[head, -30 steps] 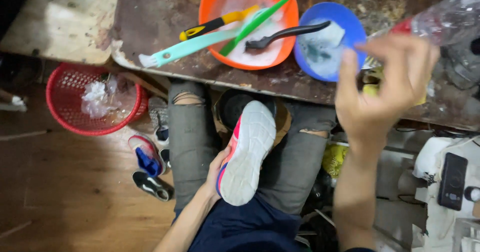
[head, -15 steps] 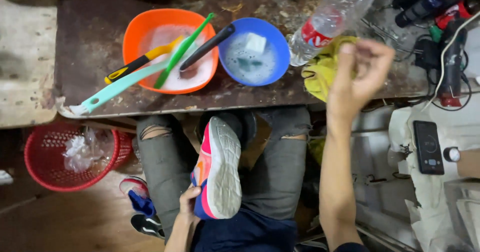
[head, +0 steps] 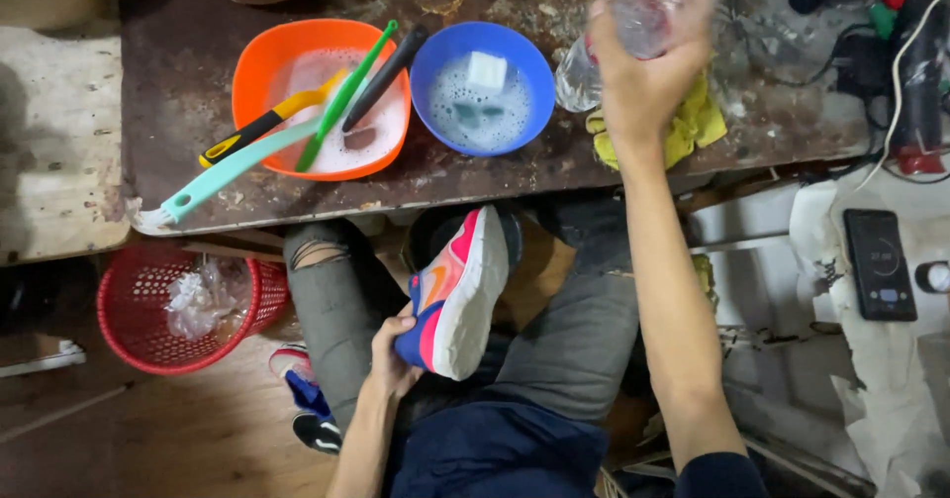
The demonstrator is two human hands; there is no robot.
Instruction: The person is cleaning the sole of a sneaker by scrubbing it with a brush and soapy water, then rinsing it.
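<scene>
Right now, from the head camera looking down, the person sits at a stained dark tabletop (head: 178,92) that fills the upper part of the frame. Low in the centre, the left hand (head: 394,359) is closed around the heel end of a shoe (head: 457,295), pink and orange with a thick white sole, held sole-outward over the lap between the knees. At the upper right, the right hand (head: 638,87) is wrapped around a clear plastic bottle (head: 653,13) that lies tilted on the tabletop, just above a crumpled yellow cloth (head: 698,127).

To the left of the bottle stands a blue bowl (head: 435,112) of foamy water with a white block floating in it. Beside it, an orange bowl (head: 257,72) of suds holds several brushes, among them a long teal-handled brush (head: 228,169) whose head reaches the tabletop's near edge.

I judge the step in hand to be taking up the bottle while the shoe waits in the lap. Whatever follows with the bottle calls for a firm grip and a steady lift clear of the bowls.

At the lower left, a red basket (head: 134,310) sits on the floor.
</scene>
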